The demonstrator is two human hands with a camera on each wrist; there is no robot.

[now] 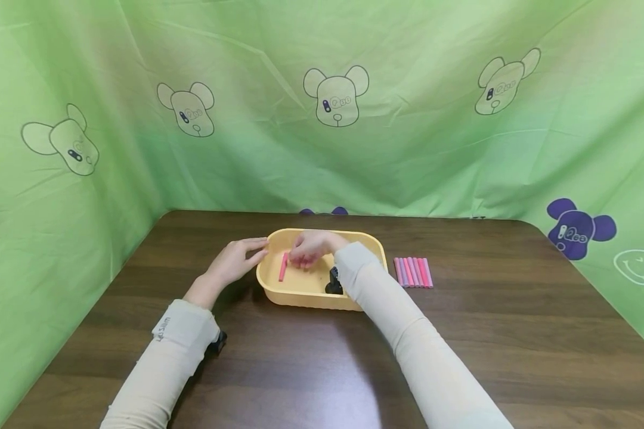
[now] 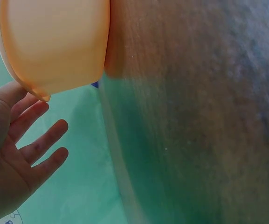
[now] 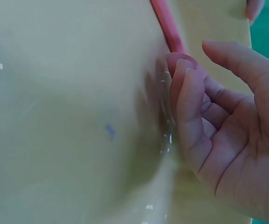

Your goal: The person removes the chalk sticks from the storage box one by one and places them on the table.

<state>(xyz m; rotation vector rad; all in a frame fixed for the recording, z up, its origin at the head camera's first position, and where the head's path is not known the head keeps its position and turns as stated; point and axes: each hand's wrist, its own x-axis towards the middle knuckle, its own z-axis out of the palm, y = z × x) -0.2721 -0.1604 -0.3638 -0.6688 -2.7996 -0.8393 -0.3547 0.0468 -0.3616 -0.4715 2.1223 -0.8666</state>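
Note:
A yellow plastic tub stands on the table. Inside it, near its left end, a slim pink stick leans or lies on the bottom. My right hand reaches into the tub just right of the stick. In the right wrist view, its fingers bend loosely, with fingertips right at the end of the pink stick and the thumb apart. My left hand is at the tub's left rim, fingers spread; in the left wrist view its fingertips are close by the rim.
Right of the tub, a row of several pink and purple sticks lies side by side on the dark wooden table. A green printed cloth hangs behind and at both sides. A black wrist camera overlaps the tub.

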